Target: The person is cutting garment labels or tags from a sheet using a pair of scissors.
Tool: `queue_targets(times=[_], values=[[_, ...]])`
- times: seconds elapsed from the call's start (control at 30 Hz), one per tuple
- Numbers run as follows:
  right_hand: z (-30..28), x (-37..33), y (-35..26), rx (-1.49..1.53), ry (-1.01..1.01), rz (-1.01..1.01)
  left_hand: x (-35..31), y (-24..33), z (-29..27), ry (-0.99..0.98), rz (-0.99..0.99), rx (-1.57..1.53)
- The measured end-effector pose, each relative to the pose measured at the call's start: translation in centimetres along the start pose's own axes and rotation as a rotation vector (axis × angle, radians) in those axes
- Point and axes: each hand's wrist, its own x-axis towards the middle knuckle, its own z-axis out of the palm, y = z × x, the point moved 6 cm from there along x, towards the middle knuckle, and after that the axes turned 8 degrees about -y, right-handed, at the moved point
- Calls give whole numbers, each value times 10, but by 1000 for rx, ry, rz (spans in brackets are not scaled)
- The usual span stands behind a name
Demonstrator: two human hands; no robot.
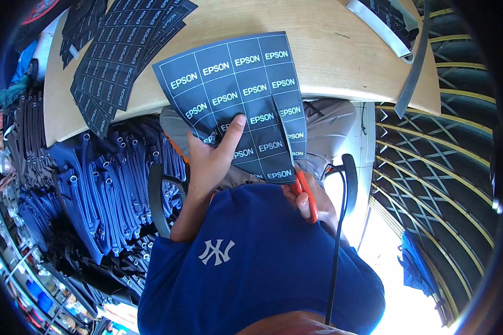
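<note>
One black sheet [223, 92], repeating one white printed word across its ruled boxes, is being held before the lap at the near edge of the surface [335, 67], pinched between the left hand's [211, 159] thumb and hidden fingers. One pair of orange-handled scissors [312, 207] is being gripped in the right hand's [325, 196] curled fingers, while several similarly lettered sheets [114, 61], overlapping beyond counting, are being carried at left.
</note>
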Motion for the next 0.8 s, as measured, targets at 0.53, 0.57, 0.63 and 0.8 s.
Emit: queue_targets(times=[0.53,0.57,0.63,0.8], values=[[6,-2,14,35,41,-5,-3,-4,2,-42,-9,-24],[7,-2,12,34,43,-5,-2,-6,3,-40,-13,-51],[9,-1,13,177,49,62,-2,-7,3,-38,-18,-77],[10,-1,15,219,88,108,0,-8,4,-60,-21,-96]])
